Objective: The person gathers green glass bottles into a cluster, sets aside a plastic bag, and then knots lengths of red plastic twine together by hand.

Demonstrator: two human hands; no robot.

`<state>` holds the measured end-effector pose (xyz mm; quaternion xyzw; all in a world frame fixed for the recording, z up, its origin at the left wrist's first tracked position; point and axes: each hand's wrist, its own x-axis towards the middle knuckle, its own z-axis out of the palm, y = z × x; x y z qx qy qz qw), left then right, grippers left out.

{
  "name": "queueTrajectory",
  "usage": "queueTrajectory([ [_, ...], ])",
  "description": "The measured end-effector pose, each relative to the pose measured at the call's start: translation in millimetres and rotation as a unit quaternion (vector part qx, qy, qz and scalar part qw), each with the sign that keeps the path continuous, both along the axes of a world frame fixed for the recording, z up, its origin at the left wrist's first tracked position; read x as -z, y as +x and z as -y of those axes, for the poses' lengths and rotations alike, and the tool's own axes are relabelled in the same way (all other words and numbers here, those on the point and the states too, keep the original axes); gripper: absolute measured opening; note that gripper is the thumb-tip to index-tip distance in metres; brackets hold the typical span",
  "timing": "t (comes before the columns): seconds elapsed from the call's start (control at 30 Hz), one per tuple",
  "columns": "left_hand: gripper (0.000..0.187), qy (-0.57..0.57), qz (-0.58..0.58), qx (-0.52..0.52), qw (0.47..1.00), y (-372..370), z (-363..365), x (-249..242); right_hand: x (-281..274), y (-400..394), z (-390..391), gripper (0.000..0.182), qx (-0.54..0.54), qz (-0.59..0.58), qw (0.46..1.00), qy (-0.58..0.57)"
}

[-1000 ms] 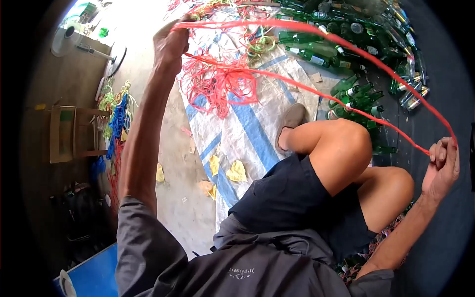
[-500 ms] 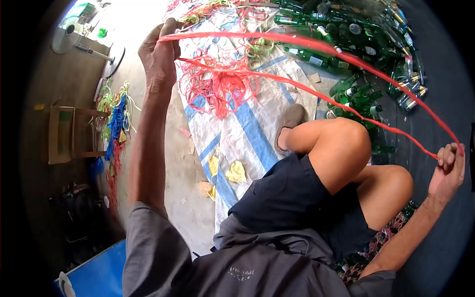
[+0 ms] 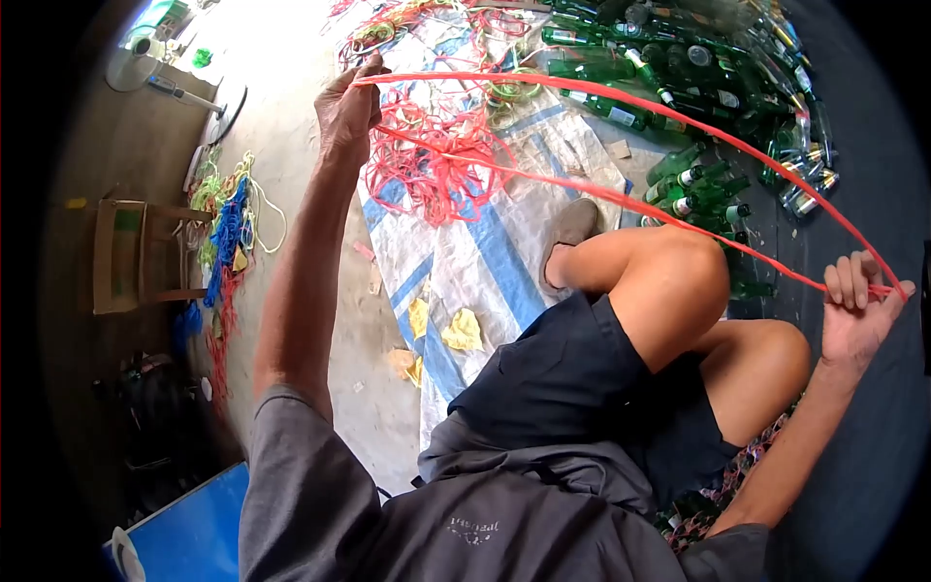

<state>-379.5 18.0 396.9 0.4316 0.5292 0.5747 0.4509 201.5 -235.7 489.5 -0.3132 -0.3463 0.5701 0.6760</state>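
Observation:
A long red plastic cord (image 3: 621, 95) stretches in two strands between my hands, the upper strand bowed and the lower one straighter. My left hand (image 3: 345, 112), raised at the upper left, is closed on its left end. At the far right my right hand (image 3: 858, 301) pinches the other end, its fingers curled and the cord running past the thumb. Beneath the lower strand, near my left hand, lies a tangled heap of red cord (image 3: 441, 184) on a white and blue woven sheet (image 3: 495, 262).
Many green glass bottles (image 3: 693, 92) lie beyond the sheet at upper right; several more (image 3: 703, 194) are by my knees. At left are a wooden stool (image 3: 145, 257), blue cord (image 3: 226, 242), a fan (image 3: 225, 114) and a blue panel (image 3: 194, 529). Yellow scraps (image 3: 463, 330) rest on the sheet.
My left hand has moved right and slightly down, and my right hand a little left. The cord strands have shifted with them, and the lower strand hangs straighter.

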Motion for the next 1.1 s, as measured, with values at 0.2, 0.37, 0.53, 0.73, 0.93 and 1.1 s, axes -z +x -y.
queueTrajectory([
  [0.2, 0.023, 0.012, -0.006, -0.038, 0.999, -12.5, -12.2, 5.4, -17.0, 58.6, 26.6, 0.054, 0.205, 0.289, 0.935, 0.029],
  [0.37, 0.026, 0.036, -0.098, -0.054, 0.993, -16.0, -20.6, 17.3, -5.1, 92.2, 42.8, 0.033, 0.394, 0.492, 0.776, -0.006],
  [0.53, 0.025, 0.063, -0.043, -0.019, 0.997, -1.5, -9.7, -9.2, -0.6, 96.2, 58.0, 0.03, 0.394, 0.53, 0.749, -0.053],
  [0.73, 0.021, 0.04, -0.043, -0.005, 0.998, 0.7, -7.9, -10.7, 1.0, 90.5, 65.0, 0.029, 0.421, 0.479, 0.77, -0.018],
  [0.93, 0.026, 0.079, -0.132, 0.045, 0.987, 12.7, -0.2, -15.0, -5.3, 105.7, 78.1, 0.029, 0.408, 0.412, 0.813, -0.056],
  [1.1, 0.024, 0.101, -0.046, 0.004, 0.994, 9.7, -12.3, -20.9, -13.1, 143.5, 80.6, 0.025, 0.323, 0.219, 0.921, -0.009],
])
